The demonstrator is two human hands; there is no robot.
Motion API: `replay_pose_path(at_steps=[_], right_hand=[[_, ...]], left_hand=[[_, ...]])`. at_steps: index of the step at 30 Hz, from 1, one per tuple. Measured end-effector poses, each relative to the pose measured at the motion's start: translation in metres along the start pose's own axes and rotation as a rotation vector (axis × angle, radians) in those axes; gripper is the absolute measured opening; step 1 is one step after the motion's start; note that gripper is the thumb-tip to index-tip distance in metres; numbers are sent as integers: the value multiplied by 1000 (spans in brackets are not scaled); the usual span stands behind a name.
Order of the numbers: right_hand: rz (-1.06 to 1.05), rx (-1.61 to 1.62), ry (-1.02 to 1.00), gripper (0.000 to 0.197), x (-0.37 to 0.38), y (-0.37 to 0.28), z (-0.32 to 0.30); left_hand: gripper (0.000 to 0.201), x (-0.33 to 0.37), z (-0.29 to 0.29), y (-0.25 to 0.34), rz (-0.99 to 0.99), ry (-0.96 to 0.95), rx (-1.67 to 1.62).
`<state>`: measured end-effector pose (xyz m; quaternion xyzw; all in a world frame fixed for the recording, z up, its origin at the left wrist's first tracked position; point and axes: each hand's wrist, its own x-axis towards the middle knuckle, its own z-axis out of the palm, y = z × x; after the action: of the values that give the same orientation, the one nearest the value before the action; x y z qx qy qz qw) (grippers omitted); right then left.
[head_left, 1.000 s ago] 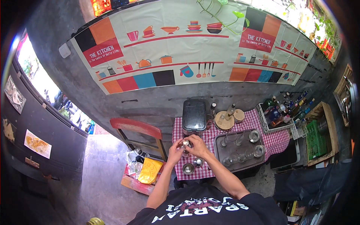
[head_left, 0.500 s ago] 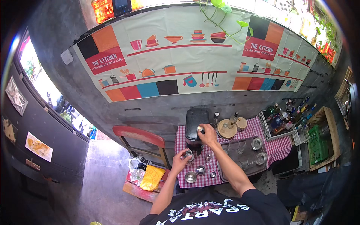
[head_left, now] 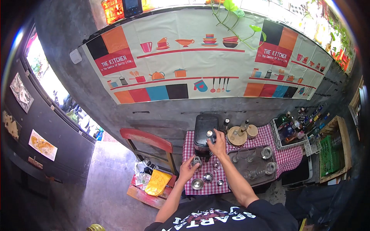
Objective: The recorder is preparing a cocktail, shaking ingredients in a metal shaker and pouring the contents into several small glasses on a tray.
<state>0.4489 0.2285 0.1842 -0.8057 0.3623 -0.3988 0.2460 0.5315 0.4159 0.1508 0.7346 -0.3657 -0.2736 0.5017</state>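
Over the front of a black lidded machine [head_left: 206, 124], my right hand [head_left: 219, 145] is closed around a small dark bottle [head_left: 211, 139] with a pale round top. Lower and to the left, my left hand [head_left: 188, 169] grips a small grey vessel [head_left: 196, 159] with a round open mouth; its exact kind is too small to tell. Between my forearms lie a shallow metal cup [head_left: 197, 184], a round metal piece with a bright top [head_left: 208, 177] and a small metal cap [head_left: 220, 182]. A small clear-looking piece [head_left: 216, 164] stands near my right wrist.
Right of my right arm, a grey tray [head_left: 246, 166] holds several glasses on the checked tablecloth [head_left: 287, 161]. Behind it, bottles stand by round wooden boards [head_left: 236, 138]. A crate of bottles [head_left: 285, 138] is at the far right, a red chair [head_left: 148, 138] at the left.
The view has shifted slightly. My right hand has drawn a little back toward me with the bottle, which now shows more of its side. My left hand keeps the grey vessel nearly in place.
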Motion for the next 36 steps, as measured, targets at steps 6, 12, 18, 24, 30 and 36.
replay_pose_path(at_steps=[6,12,18,24,30,36], right_hand=[[83,236,48,39,-88,-34,-37],[-154,629,-314,63,-148,-86,-69],[-284,563,-334,63,-145,-67,-80],[-44,783,-198,65,-145,-41,-54],[216,689,-151,72,-126,-16,-16],[106,487,-208,82,-104,-40,6]], left_hand=[[55,-35,7,0,180,267,41],[61,-76,20,66,89,67,-479],[72,-112,62,86,79,-238,-799],[90,-127,29,102,70,-371,-852],[67,-147,-7,60,2,64,-438],[47,-177,-33,-69,-411,256,-18]])
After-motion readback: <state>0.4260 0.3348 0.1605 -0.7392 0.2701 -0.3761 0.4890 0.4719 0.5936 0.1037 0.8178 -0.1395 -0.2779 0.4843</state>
